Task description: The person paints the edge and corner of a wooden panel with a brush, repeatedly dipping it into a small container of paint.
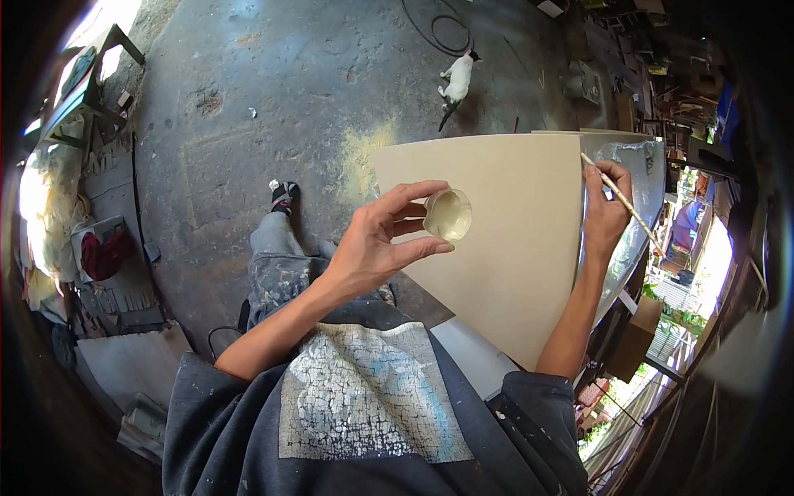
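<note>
My left hand is wrapped round a small clear cup with cream-coloured paint in it, held over the left part of a large beige panel. In my right hand is a thin paintbrush, its handle slanting down to the right. The brush tip points up and left, right at the panel's right edge. My fingers pinch the brush near that tip. Beyond the edge, under and beside my right hand, lies shiny clear plastic sheeting.
A white cat with dark patches lies on the concrete floor near a coiled hose. Yellowish powder is scattered beside the panel. A bench stands at the left. A cardboard box sits at the lower right.
</note>
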The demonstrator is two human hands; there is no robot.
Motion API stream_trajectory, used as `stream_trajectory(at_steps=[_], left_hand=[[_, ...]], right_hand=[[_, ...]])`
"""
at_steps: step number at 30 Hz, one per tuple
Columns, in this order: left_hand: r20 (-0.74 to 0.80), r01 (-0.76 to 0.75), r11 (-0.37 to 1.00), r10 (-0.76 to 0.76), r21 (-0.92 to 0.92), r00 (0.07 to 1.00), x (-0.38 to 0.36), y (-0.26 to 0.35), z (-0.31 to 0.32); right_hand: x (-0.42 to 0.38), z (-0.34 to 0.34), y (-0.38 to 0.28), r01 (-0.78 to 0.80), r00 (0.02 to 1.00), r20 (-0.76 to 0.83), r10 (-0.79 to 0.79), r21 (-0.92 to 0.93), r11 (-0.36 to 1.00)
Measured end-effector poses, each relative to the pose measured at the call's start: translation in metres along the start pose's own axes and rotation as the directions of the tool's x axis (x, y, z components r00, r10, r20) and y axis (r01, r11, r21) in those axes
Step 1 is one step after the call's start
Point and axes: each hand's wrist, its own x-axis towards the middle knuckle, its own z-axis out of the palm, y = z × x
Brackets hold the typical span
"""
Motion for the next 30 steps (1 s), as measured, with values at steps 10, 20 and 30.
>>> stream_trajectory(at_steps=[10,20,30], left_hand=[[0.009,0.005,1.0,-0.005,0.005,1.0,-0.0001,-0.0007,0.0005],[0.008,-0.004,1.0,0.004,0.013,1.0,0.0001,0.0,-0.0004],[0.019,-0.008,1.0,0.008,0.003,1.0,-0.0001,-0.0006,0.0019]], right_hand=[[-0.0009,0.0005,-0.0021,-0.001,1.0,-0.007,0.001,-0.016,1.0],[-0.0032,-0.001,0.0007,0.008,1.0,-0.009,-0.008,-0.04,0.999],[-0.0033,-0.001,-0.0061,-0.005,1.0,-0.005,0.005,-0.079,0.997]])
